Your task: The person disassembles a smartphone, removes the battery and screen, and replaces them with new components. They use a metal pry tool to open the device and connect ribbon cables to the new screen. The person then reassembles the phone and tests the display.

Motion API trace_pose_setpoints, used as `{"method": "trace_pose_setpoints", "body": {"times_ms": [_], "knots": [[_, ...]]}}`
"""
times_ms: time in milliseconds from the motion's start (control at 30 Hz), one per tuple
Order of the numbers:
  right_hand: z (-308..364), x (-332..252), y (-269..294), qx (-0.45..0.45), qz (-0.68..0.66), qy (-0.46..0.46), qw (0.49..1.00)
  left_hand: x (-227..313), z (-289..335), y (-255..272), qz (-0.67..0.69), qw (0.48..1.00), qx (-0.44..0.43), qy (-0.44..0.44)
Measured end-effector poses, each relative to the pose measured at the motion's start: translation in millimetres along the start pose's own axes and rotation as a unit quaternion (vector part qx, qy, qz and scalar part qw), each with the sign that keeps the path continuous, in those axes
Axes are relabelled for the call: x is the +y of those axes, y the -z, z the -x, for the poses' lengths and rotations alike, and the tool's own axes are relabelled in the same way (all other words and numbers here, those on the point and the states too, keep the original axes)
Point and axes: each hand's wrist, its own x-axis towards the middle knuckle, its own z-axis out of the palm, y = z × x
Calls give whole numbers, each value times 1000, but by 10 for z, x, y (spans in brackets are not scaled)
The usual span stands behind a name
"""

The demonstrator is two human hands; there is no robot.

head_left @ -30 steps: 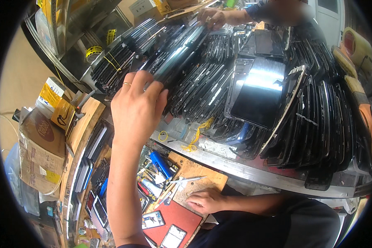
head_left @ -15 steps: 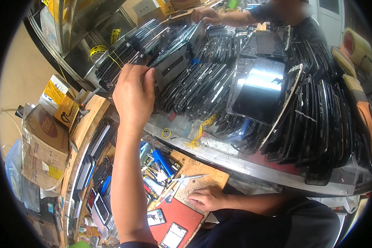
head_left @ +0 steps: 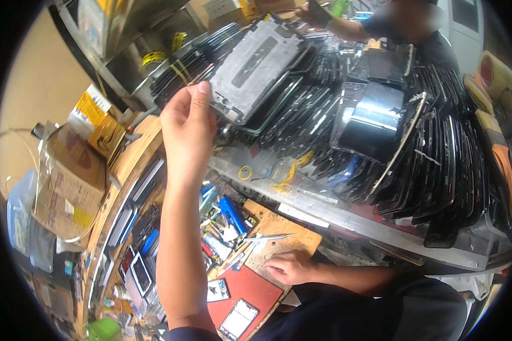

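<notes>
Left hand (head_left: 188, 116), upper left of centre: grasps the near end of a grey panel (head_left: 256, 68), thumb on the face turned to the viewer. The panel lies tilted across the upper centre of the frame, with a darker elongated strip along its middle; it overlaps the dark panels (head_left: 301, 113) ranked behind it, and whether it touches them cannot be told. Right hand (head_left: 290, 267), lower centre: rests with fingers loosely curled at a wooden board (head_left: 307, 236); whether it encloses anything cannot be told.

Centre to right: a metal-edged worktop (head_left: 250, 187) carries the close-set panels, a glossy black screen (head_left: 372, 125) lying over them, and a tangle of yellow bands (head_left: 293, 170) near its front edge.

Lower centre: a red mat (head_left: 259, 284) bears a white-faced, phone-sized device (head_left: 239, 319); a blue cylinder (head_left: 231, 216) lies among small tools above it. Left: a cardboard box (head_left: 71, 182). Top: a co-worker's forearm (head_left: 347, 28), reaching in behind the rows.
</notes>
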Motion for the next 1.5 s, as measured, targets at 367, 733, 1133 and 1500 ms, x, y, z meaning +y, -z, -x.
{"method": "trace_pose_setpoints", "body": {"times_ms": [367,733,1133,1500], "knots": [[-865,-711,526,-45,-441,-69,894,-304,2606,1102,-398,877,76,-258],[-661,-985,-382,-112,-526,-129,833,-293,4250,1167,-444,864,163,-175],[-624,-964,-316,-118,-401,-146,897,-344,4091,1164,-427,867,189,-175],[-183,200,-418,-4,-38,-36,999,-115,1831,-12,-259,885,74,-380]]}}
